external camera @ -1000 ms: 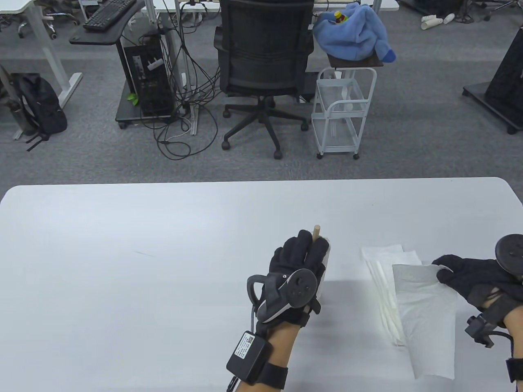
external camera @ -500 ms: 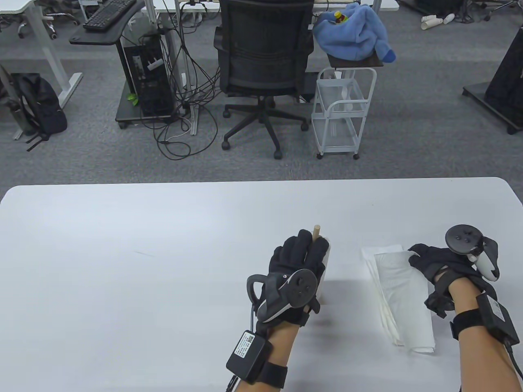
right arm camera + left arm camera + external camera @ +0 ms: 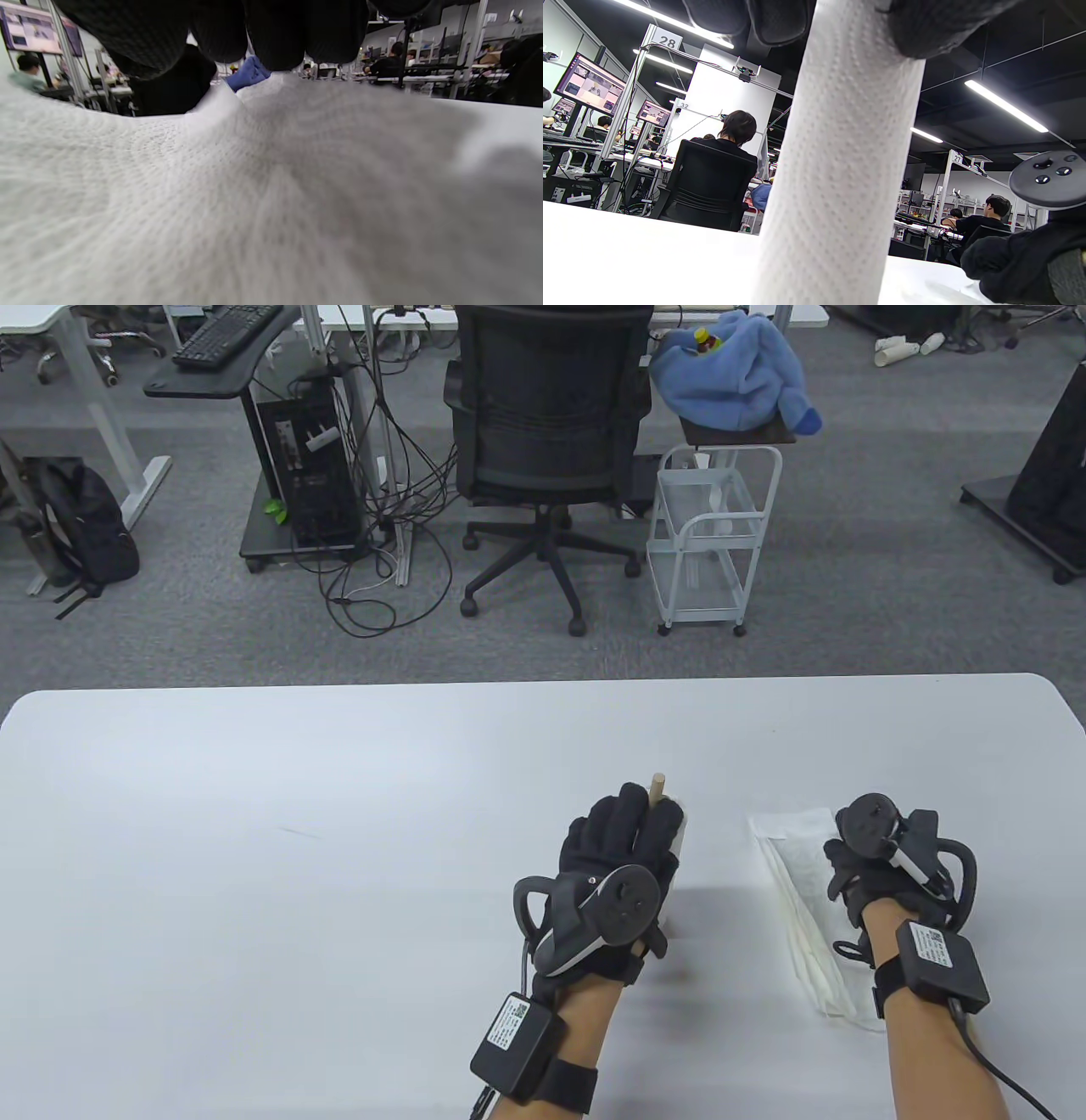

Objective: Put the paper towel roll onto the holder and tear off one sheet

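The white paper towel roll point(image 3: 840, 169) stands upright on the table, and only a sliver of the roll point(image 3: 679, 848) shows in the table view. The holder's wooden post point(image 3: 656, 785) sticks out of its top. My left hand point(image 3: 645, 823) grips the roll's top from above, with fingers point(image 3: 780, 21) on one side and the thumb on the other. To the right, my right hand point(image 3: 848, 865) lies palm down on a torn sheet point(image 3: 254, 190), its fingertips point(image 3: 275, 29) touching the paper. That sheet lies on a small pile of white sheets point(image 3: 793, 857).
The white table point(image 3: 254, 857) stretches bare to the left and behind the roll. Beyond its far edge stand an office chair point(image 3: 547, 432) and a white wire cart point(image 3: 713, 543).
My right hand carried the hanging torn sheet leftward, laid it on the pile of sheets and now rests on top of it. My left hand has stayed on the roll.
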The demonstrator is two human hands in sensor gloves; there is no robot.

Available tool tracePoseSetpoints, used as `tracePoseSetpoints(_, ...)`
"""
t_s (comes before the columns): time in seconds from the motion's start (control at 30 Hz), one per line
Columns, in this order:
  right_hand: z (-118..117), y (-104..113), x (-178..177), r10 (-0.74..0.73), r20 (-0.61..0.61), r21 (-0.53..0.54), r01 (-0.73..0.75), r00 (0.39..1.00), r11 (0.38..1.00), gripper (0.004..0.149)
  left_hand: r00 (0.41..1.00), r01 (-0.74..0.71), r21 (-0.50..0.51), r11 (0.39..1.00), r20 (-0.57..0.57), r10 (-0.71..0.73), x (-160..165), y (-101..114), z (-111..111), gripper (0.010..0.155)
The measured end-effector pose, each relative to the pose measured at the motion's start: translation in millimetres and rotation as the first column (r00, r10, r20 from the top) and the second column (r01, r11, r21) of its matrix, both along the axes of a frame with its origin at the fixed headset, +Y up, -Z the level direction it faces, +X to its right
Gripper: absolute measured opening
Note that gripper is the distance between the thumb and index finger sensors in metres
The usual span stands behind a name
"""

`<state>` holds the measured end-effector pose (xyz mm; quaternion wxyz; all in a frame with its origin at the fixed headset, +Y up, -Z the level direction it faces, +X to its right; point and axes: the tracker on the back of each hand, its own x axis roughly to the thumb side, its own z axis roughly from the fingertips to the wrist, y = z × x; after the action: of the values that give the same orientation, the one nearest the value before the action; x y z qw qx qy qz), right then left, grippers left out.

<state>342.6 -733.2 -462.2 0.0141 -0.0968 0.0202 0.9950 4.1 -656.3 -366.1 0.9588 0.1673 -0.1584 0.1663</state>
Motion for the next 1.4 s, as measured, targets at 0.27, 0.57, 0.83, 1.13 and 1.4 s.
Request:
tracePoseSetpoints(0.27,14,16,-11,0.020,-0.023,-0.039,-0.021,1.000,0.999,0.075,0.999,0.035,-0.022,0.999,0.002,-0.035,4,3,0,0.064)
tracePoseSetpoints(0.57,42,48,-25,-0.106,-0.088,-0.053,0.102,0.990,0.993,0.085,0.995,0.099,0.027,0.995,-0.006,-0.099,-13,21,22,0.079)
tracePoseSetpoints(0.83,89,69,-67,-0.096,-0.185,0.139,0.123,0.978,0.983,0.075,0.996,-0.018,-0.002,1.000,-0.091,0.017,-73,26,58,0.083)
tracePoseSetpoints(1.13,126,52,-94,-0.105,-0.240,0.128,0.138,0.965,0.982,0.070,0.992,-0.045,-0.078,0.996,-0.120,0.035,-109,-7,86,0.080)
tracePoseSetpoints(1.4,149,38,-88,-0.153,-0.217,0.110,0.180,0.964,0.978,0.071,0.991,-0.021,-0.112,0.994,-0.133,0.006,-110,-16,95,0.079)
